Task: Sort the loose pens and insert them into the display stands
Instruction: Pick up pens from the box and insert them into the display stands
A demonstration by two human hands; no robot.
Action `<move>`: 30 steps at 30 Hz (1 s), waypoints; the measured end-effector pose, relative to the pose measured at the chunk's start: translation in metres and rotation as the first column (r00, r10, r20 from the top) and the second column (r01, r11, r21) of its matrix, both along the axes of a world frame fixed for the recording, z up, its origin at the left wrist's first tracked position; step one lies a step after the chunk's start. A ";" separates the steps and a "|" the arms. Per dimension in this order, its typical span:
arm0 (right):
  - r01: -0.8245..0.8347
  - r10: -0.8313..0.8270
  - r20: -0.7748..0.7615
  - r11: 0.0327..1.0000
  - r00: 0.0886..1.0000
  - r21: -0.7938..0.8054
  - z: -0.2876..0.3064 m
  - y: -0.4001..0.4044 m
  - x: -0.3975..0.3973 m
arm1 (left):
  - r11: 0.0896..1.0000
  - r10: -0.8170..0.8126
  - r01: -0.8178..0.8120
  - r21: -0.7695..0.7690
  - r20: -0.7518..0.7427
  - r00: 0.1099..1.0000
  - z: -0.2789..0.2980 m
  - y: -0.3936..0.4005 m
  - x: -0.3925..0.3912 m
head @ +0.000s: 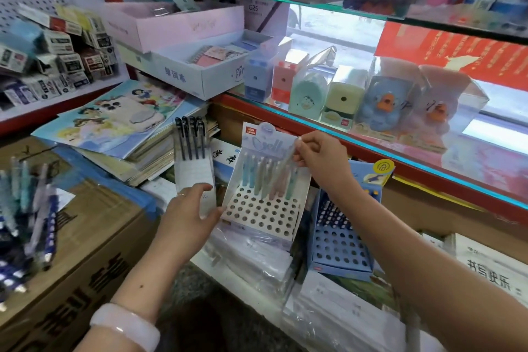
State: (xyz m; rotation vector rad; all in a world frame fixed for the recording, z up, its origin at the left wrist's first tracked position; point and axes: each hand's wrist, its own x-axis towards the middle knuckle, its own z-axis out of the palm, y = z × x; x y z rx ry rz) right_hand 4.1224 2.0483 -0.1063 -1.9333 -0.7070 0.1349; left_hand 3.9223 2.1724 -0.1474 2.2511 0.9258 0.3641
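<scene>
A white display stand [263, 217] with many round holes stands tilted at the centre, with several pastel pens [258, 173] in its back rows. My right hand [320, 157] pinches the top of one pastel pen [281, 171] over the back row. My left hand [188, 217] holds the bottom of a small clear box [195, 177] that carries several black pens [191, 137]. A blue display stand [340, 240] with holes stands to the right, partly hidden by my right forearm. Loose blue and white pens [31, 208] lie blurred at the far left.
Cardboard cartons [94, 251] are on the left, and a stack of picture notebooks [120, 128] lies behind the stands. A glass shelf [400, 151] carries boxed pencil sharpeners [343, 97]. Plastic-wrapped packs [271, 271] lie under the stands.
</scene>
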 end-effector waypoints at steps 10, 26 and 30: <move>-0.055 0.110 0.256 0.975 0.960 -0.215 -0.040 0.038 -0.018 | 0.968 -0.014 0.047 0.245 -0.136 0.991 -0.008 0.009 -0.008; -0.033 0.132 0.340 0.958 0.931 -0.283 -0.049 0.053 -0.019 | 0.982 -0.009 0.028 0.185 -0.105 0.994 -0.011 0.014 -0.015; -0.031 0.147 0.348 0.948 0.926 -0.317 -0.048 0.055 -0.019 | 0.982 -0.007 0.026 0.189 -0.104 0.995 -0.010 0.012 -0.015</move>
